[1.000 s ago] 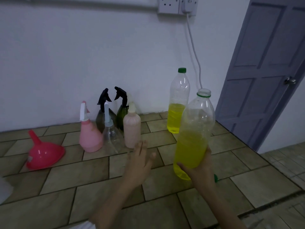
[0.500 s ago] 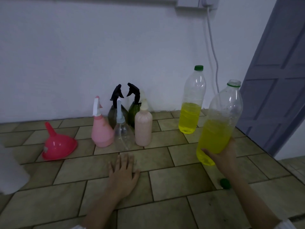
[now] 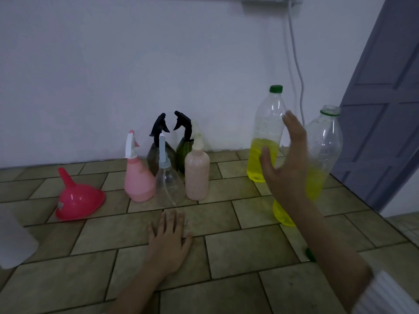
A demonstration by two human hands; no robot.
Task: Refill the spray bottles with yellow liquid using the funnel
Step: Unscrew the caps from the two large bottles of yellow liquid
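Since 0.5 s ago the right hand has let go of the uncapped bottle, which now stands upright on the tiled floor by the door; hand is raised just in front of it, fingers straight and spread, gripping nothing. Left hand unchanged: flat on the floor, palm down, fingers straight, near the clear spray bottle.

Step in hand looks like setup before pouring. Judgement on doing it well:
- fetch the red funnel, lying on its side left of the 5 spray bottles
- unscrew 1 trigger head first, likely the clear one since it looks empty
- seat funnel spout in the neck, steady it with the left hand, pour slowly with the right

Capped bottle with yellow liquid stands near the wall. Small green cap lies on the floor by the right forearm, mostly hidden
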